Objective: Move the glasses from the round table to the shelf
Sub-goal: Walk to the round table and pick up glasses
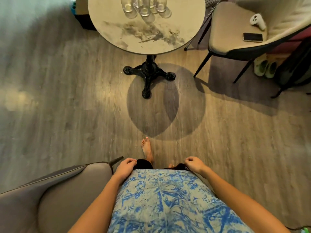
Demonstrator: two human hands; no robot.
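I am standing on the wood floor (67,101) and looking down my own front. Both hands are hanging at hip level, well apart from the glasses. My left hand (125,167) is curling loosely, fingers folded in, and is gripping nothing. My right hand (193,163) is also curling into a loose fist — nothing is showing in it.

The glasses (145,6) are standing in a tight cluster on the far half of the round surface (148,42), at the top edge of the view. They are clear and tall. Each one is standing upright on its base, so its long axis is running vertical to the surface, with the thick bases showing nearest me and the rims cut off by the frame. I cannot give an exact count, since they are overlapping one another.

The surface is sitting on a black pedestal base (149,74) directly ahead of my bare foot (146,149).

To my right, a beige chair (232,36) is carrying a white controller (257,21) and a dark phone (253,37), lying apart from each other. A pair of pale shoes (265,68) is resting on the floor under that chair. A grey chair (55,195) is standing just beside my left arm.
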